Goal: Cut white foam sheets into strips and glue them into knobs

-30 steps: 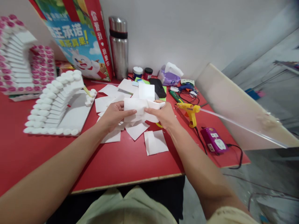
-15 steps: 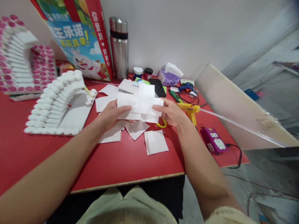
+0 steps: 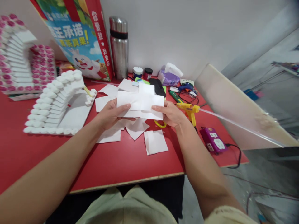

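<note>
Head view: one creased, rectangular white paper sheet, held above red worktop; ends pinched by left hand and right hand. Hazard, judged: uneven pull could tear or skew it.

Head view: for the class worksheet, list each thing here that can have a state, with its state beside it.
Held paper: creased, spread between both hands
Left hand: gripping its left end
Right hand: gripping its right end
Paper sheets: loose, overlapping
Steel flask: upright, capped
White-lidded jar: closed
Tissue pack: open, tissue protruding
Glue gun: stick inserted; power unclear
</note>
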Demonstrator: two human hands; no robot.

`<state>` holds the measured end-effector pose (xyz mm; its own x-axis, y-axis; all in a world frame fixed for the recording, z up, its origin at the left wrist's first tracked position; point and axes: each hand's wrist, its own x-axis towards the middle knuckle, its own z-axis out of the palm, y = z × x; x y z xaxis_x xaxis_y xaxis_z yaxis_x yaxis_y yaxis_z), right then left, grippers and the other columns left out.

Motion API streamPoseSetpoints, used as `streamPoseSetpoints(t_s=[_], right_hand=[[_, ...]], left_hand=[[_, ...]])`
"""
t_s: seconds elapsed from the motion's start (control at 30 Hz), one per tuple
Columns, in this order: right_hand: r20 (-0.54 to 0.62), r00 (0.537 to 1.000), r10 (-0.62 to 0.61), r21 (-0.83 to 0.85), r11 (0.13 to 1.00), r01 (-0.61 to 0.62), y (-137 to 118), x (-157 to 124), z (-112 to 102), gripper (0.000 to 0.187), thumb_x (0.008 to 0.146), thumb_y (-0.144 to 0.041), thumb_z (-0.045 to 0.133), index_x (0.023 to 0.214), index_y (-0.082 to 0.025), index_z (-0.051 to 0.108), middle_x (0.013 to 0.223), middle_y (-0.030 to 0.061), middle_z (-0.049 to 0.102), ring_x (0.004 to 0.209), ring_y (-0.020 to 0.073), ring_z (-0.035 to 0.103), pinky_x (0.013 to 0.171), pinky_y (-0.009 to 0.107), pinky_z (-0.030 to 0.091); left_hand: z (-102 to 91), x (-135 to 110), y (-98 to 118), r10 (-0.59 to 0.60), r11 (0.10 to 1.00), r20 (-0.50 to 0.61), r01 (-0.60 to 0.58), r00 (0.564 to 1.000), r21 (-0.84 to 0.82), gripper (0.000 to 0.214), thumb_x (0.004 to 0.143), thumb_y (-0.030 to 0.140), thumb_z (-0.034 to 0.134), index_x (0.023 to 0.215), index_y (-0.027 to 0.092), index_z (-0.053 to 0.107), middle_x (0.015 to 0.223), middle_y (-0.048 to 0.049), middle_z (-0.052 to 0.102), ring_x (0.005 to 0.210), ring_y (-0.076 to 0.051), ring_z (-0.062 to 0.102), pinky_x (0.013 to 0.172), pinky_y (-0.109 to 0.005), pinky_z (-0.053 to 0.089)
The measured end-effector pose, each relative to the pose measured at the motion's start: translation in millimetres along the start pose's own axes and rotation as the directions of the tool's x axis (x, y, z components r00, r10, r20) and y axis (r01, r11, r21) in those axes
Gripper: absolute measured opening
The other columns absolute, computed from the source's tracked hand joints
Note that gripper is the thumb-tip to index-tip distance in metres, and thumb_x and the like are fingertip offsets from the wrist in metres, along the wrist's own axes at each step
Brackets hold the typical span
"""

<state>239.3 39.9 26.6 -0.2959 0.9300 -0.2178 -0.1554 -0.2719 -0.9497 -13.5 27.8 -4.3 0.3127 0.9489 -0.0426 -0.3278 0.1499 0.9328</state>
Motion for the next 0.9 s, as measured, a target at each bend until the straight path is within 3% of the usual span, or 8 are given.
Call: streamPoseSetpoints(t_s=[0.13, 0.33, 0.5, 0.73, 0.9], right_hand=[[0.001, 1.0, -0.005, -0.014, 1.0, 0.005, 1.2, 0.5, -0.7, 0.047, 0.054, -0.029, 0.099, 0.094, -0.02, 0.078, 0.1, 0.0059, 0.082, 0.096, 0.0222, 0.077, 0.088, 0.036, 0.063], [0.051, 0.999, 0.013, -0.096, 0.995, -0.009, -3.7, -4.5, -7.8, 0.051, 0.059, -0.038, 0.098, 0.101, -0.019, 0.076, 0.09, 0.0073, 0.081, 0.068, 0.0235, 0.076, 0.051, 0.033, 0.062], [0.072, 0.997, 0.001, -0.088, 0.996, 0.006, -5.0, -5.8, -9.8, 0.05, 0.063, -0.039, 0.096, 0.104, -0.02, 0.075, 0.083, 0.0057, 0.079, 0.063, 0.0229, 0.076, 0.057, 0.035, 0.064], [0.05, 0.998, -0.036, -0.071, 0.997, 0.04, -8.6, -8.9, -7.4, 0.034, 0.067, -0.035, 0.088, 0.095, -0.019, 0.073, 0.069, 0.0027, 0.075, 0.054, 0.0197, 0.07, 0.055, 0.034, 0.061], [0.114, 0.989, -0.09, -0.03, 0.995, 0.094, -9.8, -10.3, -7.0, 0.029, 0.07, -0.039, 0.083, 0.089, -0.02, 0.072, 0.064, 0.002, 0.073, 0.049, 0.0159, 0.067, 0.046, 0.026, 0.055]], left_hand=[[-2.5, 1.1, -3.3, -0.02, 1.0, -0.003, 0.02, 1.0, -0.012, 0.031, 0.078, 0.036, 0.089, 0.097, 0.015, 0.079, 0.097, -0.0115, 0.082, 0.086, -0.026, 0.079, 0.074, -0.035, 0.07], [-4.2, 1.5, -3.3, -0.062, 0.998, 0.022, 0.062, 0.998, -0.019, 0.032, 0.078, 0.036, 0.089, 0.098, 0.013, 0.08, 0.097, -0.0148, 0.082, 0.086, -0.031, 0.08, 0.073, -0.04, 0.07], [-3.2, 1.2, -1.0, -0.097, 0.995, 0.053, 0.098, 0.994, -0.025, 0.033, 0.08, 0.035, 0.085, 0.103, 0.011, 0.081, 0.088, -0.0148, 0.081, 0.078, -0.031, 0.081, 0.071, -0.041, 0.07], [3.7, -3.1, 5.3, -0.093, 0.991, 0.037, 0.096, 0.995, -0.093, 0.026, 0.078, 0.027, 0.084, 0.1, 0.012, 0.08, 0.085, -0.013, 0.08, 0.071, -0.03, 0.08, 0.067, -0.039, 0.069], [0.9, -2.8, 6.7, -0.051, 0.99, 0.07, 0.059, 0.996, -0.129, 0.019, 0.075, 0.026, 0.085, 0.09, 0.015, 0.08, 0.077, -0.0118, 0.079, 0.069, -0.03, 0.08, 0.061, -0.035, 0.067]])
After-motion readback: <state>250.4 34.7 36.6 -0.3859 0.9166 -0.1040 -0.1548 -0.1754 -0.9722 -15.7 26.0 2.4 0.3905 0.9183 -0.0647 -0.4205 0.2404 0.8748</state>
